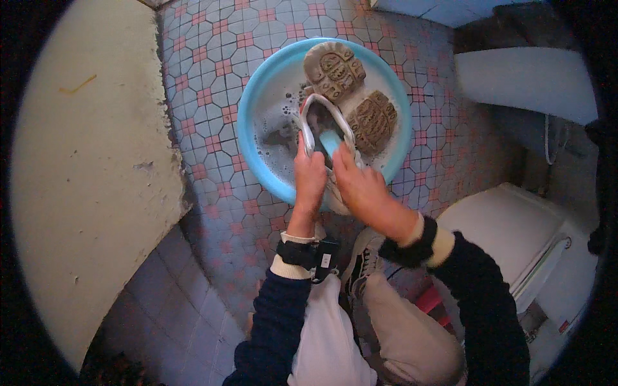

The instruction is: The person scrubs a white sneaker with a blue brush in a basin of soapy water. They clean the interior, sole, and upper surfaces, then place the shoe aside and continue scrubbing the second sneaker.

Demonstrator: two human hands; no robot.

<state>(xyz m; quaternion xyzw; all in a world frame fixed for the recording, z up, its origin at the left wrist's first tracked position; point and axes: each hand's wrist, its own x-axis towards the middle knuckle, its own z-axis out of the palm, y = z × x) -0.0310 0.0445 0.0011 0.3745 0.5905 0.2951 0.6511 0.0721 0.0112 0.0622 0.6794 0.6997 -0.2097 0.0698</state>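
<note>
Hands (311, 179) (365, 193) hold curved shoe (308, 134) and blue object (330, 141) over round, foamy basin (245, 128)

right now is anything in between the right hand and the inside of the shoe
Only the light blue tool: the right hand holds it, and its end is in the opening of the shoe. Nothing else visible blocks the way; the brown upturned soles lie beyond and to the right.

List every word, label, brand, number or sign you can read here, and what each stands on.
None can be read.
White label on the black box beside the left wristband: marks too small to read.
Small red mark on the white unit at right: too small to tell whether it bears text.
</note>
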